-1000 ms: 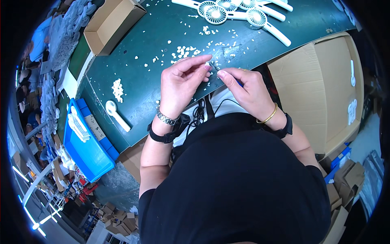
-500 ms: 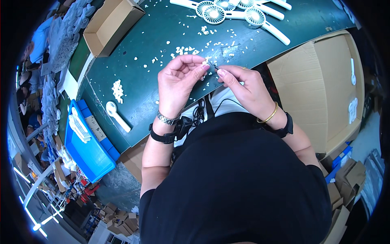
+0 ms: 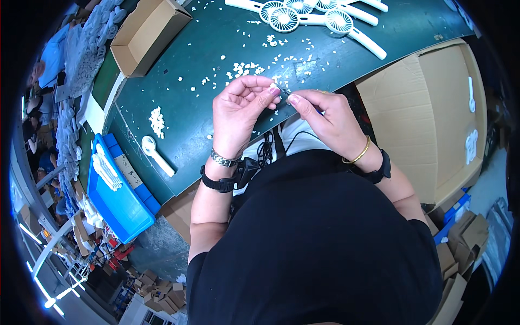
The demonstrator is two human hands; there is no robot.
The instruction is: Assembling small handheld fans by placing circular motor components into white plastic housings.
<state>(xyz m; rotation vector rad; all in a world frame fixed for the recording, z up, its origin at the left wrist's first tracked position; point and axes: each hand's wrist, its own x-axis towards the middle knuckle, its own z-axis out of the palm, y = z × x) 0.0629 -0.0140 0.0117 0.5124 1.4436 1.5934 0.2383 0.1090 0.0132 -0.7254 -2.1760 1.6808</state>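
Note:
Just above the near edge of the green table, my two hands meet almost fingertip to fingertip. Between thumb and forefinger, my left hand [image 3: 237,111] pinches a small cream-white plastic piece [image 3: 273,85]. My right hand [image 3: 331,120] is closed on a thin dark tool [image 3: 285,92] whose tip reaches the piece; its kind is too small to make out. Loose small cream-white pieces [image 3: 244,69] lie scattered beyond my fingers. A separate small heap of them [image 3: 157,122] sits to the left, with one white handheld fan part [image 3: 157,155] nearer me.
Several white handheld fan parts [image 3: 338,23] lie at the table's far side. An open cardboard box [image 3: 143,40] stands far left, and a blue bin [image 3: 122,203] holding white parts is at the left edge. A large carton [image 3: 403,116] with a few white parts stands at right.
Both hands stay in nearly the same place, fingertips still together. My right fingers have shifted slightly around the dark tool.

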